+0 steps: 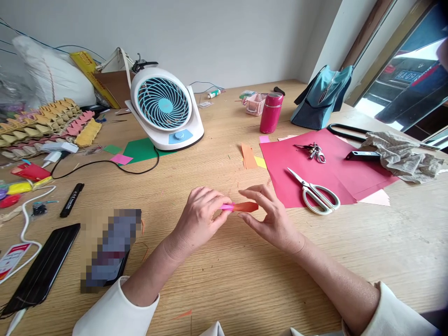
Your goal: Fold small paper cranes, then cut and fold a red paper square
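Between the thumb and fingers of my left hand (203, 212) is a small folded paper piece (245, 206), pink at the pinched end and orange at the other. My right hand (268, 214) curves around the orange end, its thumb and forefinger spread with a gap between them. Whether its other fingers touch the paper behind is hard to see. Both hands are just above the wooden table (224, 275). White-handled scissors (317, 193) lie to the right of my right hand, partly over red paper (280, 172).
A white fan (164, 107) stands at the back, its black cable running left. Behind the red paper are a pink bottle (271, 113) and a blue bag (322, 100). Keys (315, 151) rest on the paper. A marker (72, 200), a black phone (45, 266) and a blurred-out device (112, 249) lie left.
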{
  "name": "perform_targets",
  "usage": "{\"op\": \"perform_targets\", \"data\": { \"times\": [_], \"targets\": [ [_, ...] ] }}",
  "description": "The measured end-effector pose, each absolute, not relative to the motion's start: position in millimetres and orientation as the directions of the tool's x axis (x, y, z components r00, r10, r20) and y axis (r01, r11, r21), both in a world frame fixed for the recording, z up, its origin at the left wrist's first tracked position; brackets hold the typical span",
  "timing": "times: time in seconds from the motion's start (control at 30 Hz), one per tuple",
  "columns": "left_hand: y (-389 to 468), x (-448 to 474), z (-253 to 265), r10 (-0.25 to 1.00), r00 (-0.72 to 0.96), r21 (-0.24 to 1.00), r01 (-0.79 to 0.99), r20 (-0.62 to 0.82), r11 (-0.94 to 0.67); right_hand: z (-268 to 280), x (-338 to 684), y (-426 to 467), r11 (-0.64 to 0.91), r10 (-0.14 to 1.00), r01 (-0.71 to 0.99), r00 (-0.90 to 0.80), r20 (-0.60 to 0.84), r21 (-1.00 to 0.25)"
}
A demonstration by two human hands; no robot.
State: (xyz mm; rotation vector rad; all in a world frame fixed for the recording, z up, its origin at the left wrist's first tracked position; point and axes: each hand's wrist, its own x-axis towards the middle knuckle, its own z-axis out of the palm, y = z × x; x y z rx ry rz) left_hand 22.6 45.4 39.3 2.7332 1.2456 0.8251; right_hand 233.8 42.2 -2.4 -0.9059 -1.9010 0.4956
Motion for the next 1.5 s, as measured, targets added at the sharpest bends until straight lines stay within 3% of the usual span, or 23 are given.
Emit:
{"op": "perform_targets", "data": {
  "times": [0.17,0.47,0.7,0.93,1.1,1.3,1.5],
  "targets": [
    [68,2,34,0.767,0.500,0.248,0.746,0.402,-0.617,-3,239,48,0.589,0.791,0.428,-0.130,0.598,-0.686],
    [150,-43,41,0.846,0.450,0.135,0.855,0.287,-0.501,-5,229,35,0.624,0.781,0.387,-0.345,0.521,-0.679],
    [188,-42,22,0.867,0.430,0.153,0.867,0.251,-0.474,-9,223,29,0.601,0.787,0.358,-0.419,0.452,-0.714],
    [177,-53,9,0.870,0.367,0.232,0.862,0.328,-0.451,-7,222,27,0.550,0.808,0.376,-0.465,0.362,-0.746],
    [121,-36,0,0.865,0.286,0.310,0.849,0.412,-0.428,-10,220,25,0.577,0.783,0.346,-0.491,0.381,-0.740],
    [54,19,-15,0.880,0.288,0.549,0.696,0.377,-0.463,-10,215,20,0.625,0.741,0.281,-0.507,0.440,-0.728],
    [37,37,-27,0.883,0.266,0.652,0.599,0.386,-0.465,-8,215,19,0.642,0.727,0.250,-0.499,0.472,-0.725]
  ]
}}
